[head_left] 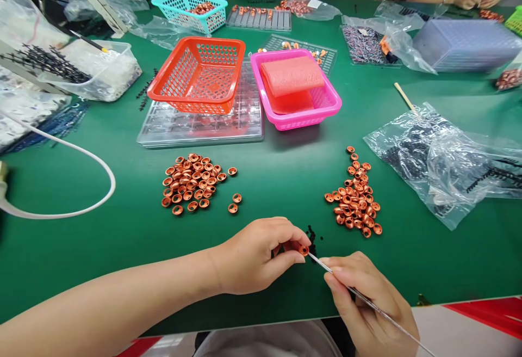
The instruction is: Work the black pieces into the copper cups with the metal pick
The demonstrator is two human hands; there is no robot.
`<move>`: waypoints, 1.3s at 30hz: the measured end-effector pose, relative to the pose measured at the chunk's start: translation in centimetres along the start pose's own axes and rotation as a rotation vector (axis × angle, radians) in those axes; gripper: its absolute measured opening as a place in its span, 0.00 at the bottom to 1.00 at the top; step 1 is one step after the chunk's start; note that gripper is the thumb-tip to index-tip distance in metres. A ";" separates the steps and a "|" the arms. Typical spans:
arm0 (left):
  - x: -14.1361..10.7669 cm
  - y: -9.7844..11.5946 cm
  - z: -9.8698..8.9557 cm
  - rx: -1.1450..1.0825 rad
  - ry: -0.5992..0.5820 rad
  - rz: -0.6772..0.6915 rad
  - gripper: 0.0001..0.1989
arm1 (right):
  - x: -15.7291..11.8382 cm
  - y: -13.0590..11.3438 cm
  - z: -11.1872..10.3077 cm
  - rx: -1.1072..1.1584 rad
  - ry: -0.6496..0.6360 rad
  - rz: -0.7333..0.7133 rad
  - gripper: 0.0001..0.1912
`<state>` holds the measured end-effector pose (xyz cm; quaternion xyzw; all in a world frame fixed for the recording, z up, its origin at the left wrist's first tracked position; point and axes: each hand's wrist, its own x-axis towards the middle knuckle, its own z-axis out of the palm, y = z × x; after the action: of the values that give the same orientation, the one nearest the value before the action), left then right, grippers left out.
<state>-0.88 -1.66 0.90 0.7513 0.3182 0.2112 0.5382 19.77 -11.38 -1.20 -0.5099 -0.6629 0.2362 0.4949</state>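
Near the front edge of the table, my left hand point(261, 253) pinches one small copper-coloured round cap point(303, 250) between thumb and fingertips. My right hand point(367, 297) is closed around a slim, pointed metal tool point(377, 309), held like a pen. The tool's tip meets the cap at its opening; whether it is inside cannot be made out. Just behind my fingertips lie small black pieces point(312, 237). A heap of copper-coloured caps point(191, 180) lies beyond my left forearm, and a second heap of caps point(356, 199) lies beyond my right hand.
An orange basket point(196, 96) sits on clear trays point(199, 136), beside a pink basket point(302, 120) holding pink foam. Plastic bags point(440, 183) lie at right, a white cable point(81, 210) loops at left. Across the table are a turquoise basket point(216, 17) and two people's hands.
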 end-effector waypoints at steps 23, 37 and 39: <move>0.0 -0.8 0.3 0.137 0.002 0.175 0.07 | 0.2 0.2 -0.1 -0.060 -0.076 -0.017 0.16; -0.3 -0.8 0.8 0.233 0.018 0.198 0.08 | -0.2 0.8 -0.6 -0.140 -0.168 -0.221 0.23; -0.1 -0.6 0.6 0.212 0.000 0.156 0.08 | -0.1 0.5 -0.4 -0.109 -0.121 -0.170 0.23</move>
<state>-0.70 -2.02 0.15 0.8265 0.2793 0.2176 0.4376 20.34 -11.36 -1.54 -0.4629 -0.7442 0.1872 0.4437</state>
